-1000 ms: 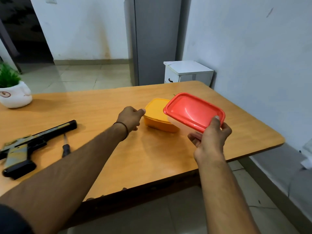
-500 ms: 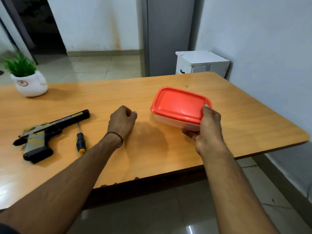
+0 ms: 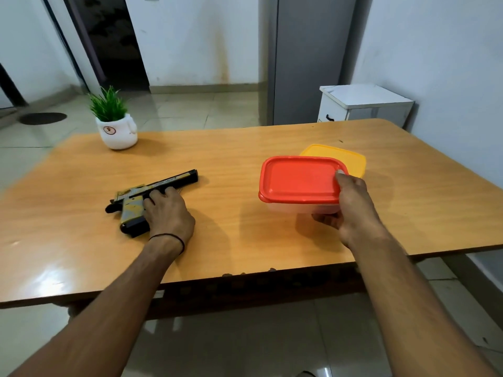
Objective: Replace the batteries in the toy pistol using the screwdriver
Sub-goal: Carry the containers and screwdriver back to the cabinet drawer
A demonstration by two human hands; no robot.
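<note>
A black and yellow toy pistol (image 3: 136, 198) lies on its side on the wooden table (image 3: 231, 164), barrel pointing right and away. My left hand (image 3: 168, 213) rests on its trigger area and grip, fingers curled over it. The screwdriver is hidden under that hand. My right hand (image 3: 351, 210) holds a clear plastic box with a red lid (image 3: 298, 179) by its right end, thumb on the lid, the box just above the table. What is inside the box cannot be seen.
A box with a yellow lid (image 3: 345, 156) sits on the table right behind the red-lidded one. A white pot with a green plant (image 3: 117, 129) stands at the far left. A white cabinet (image 3: 364, 104) and a grey fridge (image 3: 307, 58) stand beyond the table.
My left hand has moved left from the middle of the table onto the pistol, covering the screwdriver. My right hand has kept hold of the red-lidded box and brought it nearer.
</note>
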